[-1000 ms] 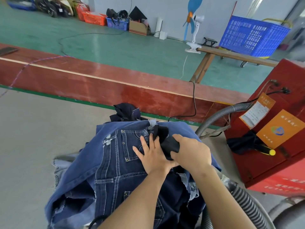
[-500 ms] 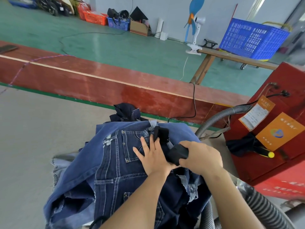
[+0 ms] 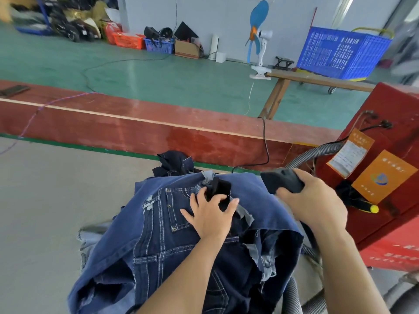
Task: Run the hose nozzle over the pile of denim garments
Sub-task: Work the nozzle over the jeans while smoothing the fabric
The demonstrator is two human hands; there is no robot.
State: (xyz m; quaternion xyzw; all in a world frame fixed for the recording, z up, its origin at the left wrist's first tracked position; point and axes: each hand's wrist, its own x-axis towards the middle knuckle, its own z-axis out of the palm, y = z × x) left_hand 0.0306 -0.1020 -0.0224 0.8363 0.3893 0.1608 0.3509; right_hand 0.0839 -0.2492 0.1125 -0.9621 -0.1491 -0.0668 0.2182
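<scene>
Left hand [image 3: 209, 215] lies flat, fingers spread, on the denim pile [image 3: 181, 245] at centre, I'd say to pin the fabric for a pass. Right hand [image 3: 317, 205] wraps the black hose nozzle [image 3: 280, 182], off the cloth at 2 o'clock. Grey corrugated hose [image 3: 317, 152] runs to the red machine [image 3: 390, 177] at 3 o'clock, crowding that side. Black cable [image 3: 265, 143] at 12.

The scene is bright, with soft and even light. The green floor [image 3: 158, 73] shows pale glare. Shadows are weak. Straight lines bend from wide-angle distortion, and the far corners look blurred, especially the top right.
</scene>
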